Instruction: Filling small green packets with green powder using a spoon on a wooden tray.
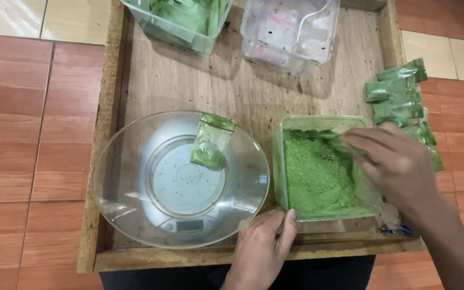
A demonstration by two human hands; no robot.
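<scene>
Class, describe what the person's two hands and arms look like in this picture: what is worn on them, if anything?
Both hands are bare, with no gloves. The left hand and right hand show no rings, watch or bracelet. The visible forearms carry no sleeves. Fingernails look short and unpainted.

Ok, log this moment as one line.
left hand: steadies powder tub | right hand: inside tub, in green powder | partly filled packet: in scale bowl

Rough, matt wood on the bench [232, 91], grain showing. The glass bowl [119, 182] gleams, clear and smooth. The clear tub [277, 161] looks like glossy plastic, its green powder [312, 177] grainy and matt. The small packets [396, 96], perhaps plastic film, shine. Glossy floor tiles [12, 118].
</scene>
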